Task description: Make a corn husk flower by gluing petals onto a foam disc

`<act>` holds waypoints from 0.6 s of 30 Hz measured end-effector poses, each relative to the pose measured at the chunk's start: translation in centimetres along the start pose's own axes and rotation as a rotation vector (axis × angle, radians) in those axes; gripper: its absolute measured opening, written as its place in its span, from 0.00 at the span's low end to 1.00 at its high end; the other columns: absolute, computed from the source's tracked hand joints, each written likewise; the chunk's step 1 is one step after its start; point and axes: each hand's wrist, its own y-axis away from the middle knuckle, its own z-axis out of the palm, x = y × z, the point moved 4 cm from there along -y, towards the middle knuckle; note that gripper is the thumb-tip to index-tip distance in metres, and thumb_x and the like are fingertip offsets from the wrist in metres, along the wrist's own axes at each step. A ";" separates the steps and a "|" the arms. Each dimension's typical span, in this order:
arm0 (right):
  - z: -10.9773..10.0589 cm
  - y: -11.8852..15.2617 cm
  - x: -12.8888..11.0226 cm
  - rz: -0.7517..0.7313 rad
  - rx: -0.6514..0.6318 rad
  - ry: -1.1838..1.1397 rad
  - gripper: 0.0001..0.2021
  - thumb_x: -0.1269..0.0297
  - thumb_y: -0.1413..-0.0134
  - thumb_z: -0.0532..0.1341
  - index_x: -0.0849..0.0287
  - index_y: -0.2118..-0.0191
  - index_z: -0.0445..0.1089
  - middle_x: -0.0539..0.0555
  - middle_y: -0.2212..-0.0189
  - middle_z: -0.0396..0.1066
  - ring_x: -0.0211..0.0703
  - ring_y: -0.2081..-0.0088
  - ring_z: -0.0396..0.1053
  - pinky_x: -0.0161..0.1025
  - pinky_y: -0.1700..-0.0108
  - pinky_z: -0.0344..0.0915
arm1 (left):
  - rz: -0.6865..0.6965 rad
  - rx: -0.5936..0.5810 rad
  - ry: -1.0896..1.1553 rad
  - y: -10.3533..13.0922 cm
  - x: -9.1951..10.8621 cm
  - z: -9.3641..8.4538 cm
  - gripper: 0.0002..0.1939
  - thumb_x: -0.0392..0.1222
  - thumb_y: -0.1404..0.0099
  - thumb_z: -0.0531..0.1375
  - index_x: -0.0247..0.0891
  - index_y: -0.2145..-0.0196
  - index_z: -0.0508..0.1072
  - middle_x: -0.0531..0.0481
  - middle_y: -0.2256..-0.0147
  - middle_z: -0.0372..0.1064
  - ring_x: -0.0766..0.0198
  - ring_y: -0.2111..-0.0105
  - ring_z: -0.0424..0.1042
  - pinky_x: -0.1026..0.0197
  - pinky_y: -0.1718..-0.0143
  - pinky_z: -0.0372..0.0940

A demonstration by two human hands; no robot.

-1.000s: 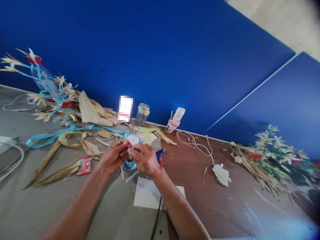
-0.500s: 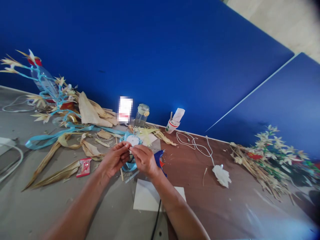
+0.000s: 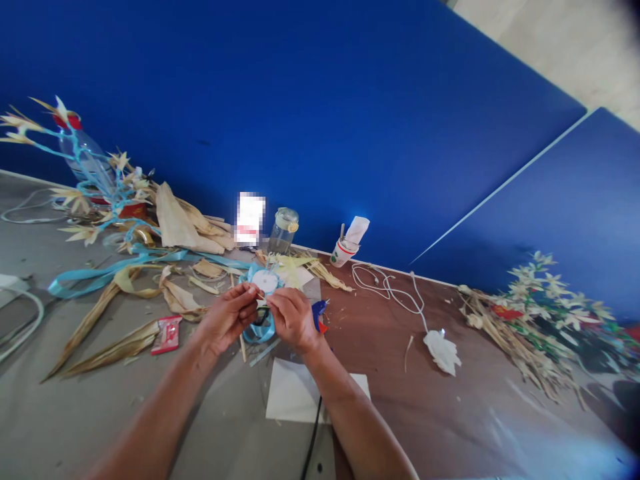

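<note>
My left hand (image 3: 231,317) and my right hand (image 3: 293,319) are raised over the table with thumbs and fingertips pinched close together. Between them runs a thin pale strip (image 3: 261,296), too small to make out well, perhaps dried husk. Just beyond the fingertips lies a white disc (image 3: 265,281) with light blue ribbon (image 3: 260,332) around and below it. A blue tool with an orange-red part (image 3: 319,316) is partly hidden behind my right hand. Pale dried husks (image 3: 183,297) are spread to the left of my left hand.
A clear bottle with a lid (image 3: 283,230) and a paper cup (image 3: 345,252) stand by the blue partition (image 3: 320,120). Husk flowers on blue stems (image 3: 120,193) are at left, more flowers (image 3: 545,300) at right. A red packet (image 3: 167,335), white paper (image 3: 287,393) and a white cable (image 3: 390,287) lie about.
My right hand has shifted slightly right, away from my left, so the thin pale strip shows between the fingertips. The things on the table stay put.
</note>
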 end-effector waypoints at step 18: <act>0.6 -0.1 -0.4 0.344 0.140 -0.467 0.14 0.63 0.43 0.54 0.58 0.79 0.62 0.49 0.80 0.63 0.36 0.75 0.61 0.35 0.70 0.58 | 0.079 -0.044 -0.161 0.1 -0.1 0.6 0.13 0.42 0.47 0.66 0.34 0.72 0.66 0.57 0.78 0.64 0.82 0.87 0.49 0.75 0.86 0.46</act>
